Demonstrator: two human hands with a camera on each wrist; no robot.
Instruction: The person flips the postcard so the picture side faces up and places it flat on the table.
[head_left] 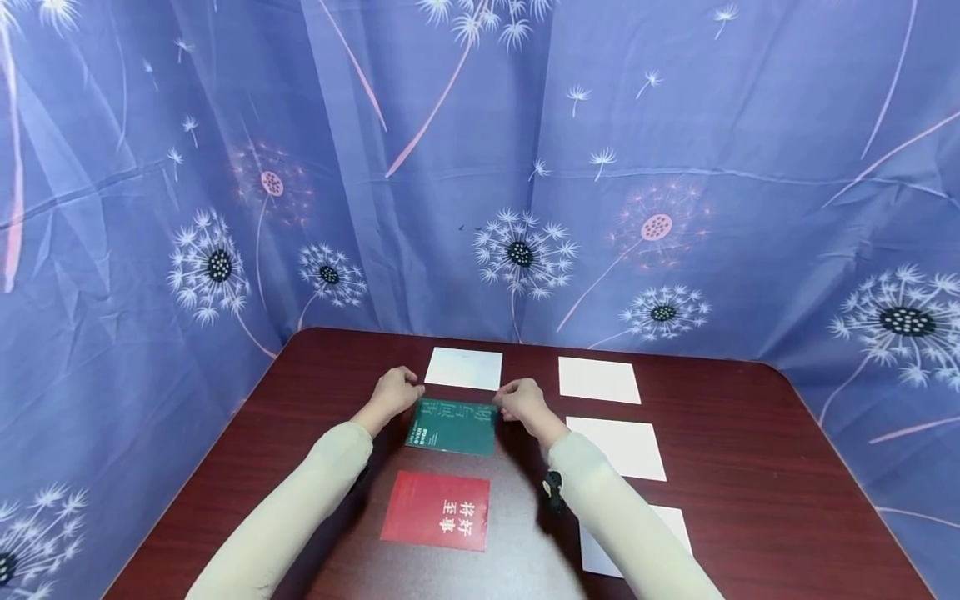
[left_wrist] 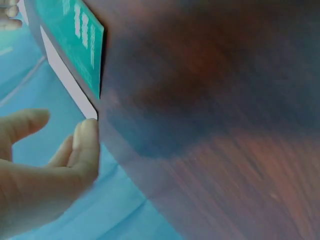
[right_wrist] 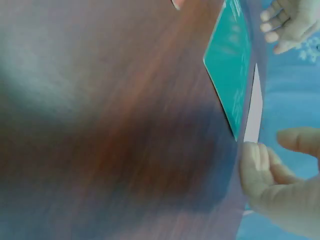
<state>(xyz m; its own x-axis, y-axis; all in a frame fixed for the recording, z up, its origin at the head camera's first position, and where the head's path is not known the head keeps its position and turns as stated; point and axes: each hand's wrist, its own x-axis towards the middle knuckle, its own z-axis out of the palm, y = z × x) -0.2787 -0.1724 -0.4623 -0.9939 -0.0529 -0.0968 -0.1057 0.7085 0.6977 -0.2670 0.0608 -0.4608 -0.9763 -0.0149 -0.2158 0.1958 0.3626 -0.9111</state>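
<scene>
A green card (head_left: 453, 427) with printed characters lies flat on the table, between my two hands. My left hand (head_left: 396, 392) is at its far left corner, and in the left wrist view the thumb (left_wrist: 25, 124) stands well apart from the fingers with nothing between. My right hand (head_left: 522, 402) is by the far right corner, its thumb (right_wrist: 300, 139) likewise apart from the bent fingers. Just beyond the green card lies a white card (head_left: 463, 368), its ends close to the fingertips in both wrist views. A red card (head_left: 437, 510) with white characters lies nearer me.
On the right side of the dark red wooden table (head_left: 757, 467) is a column of white cards: a far one (head_left: 598, 380), a middle one (head_left: 618, 448) and a near one (head_left: 671, 525) partly under my right sleeve. A blue dandelion-print curtain (head_left: 450, 250) hangs behind the table.
</scene>
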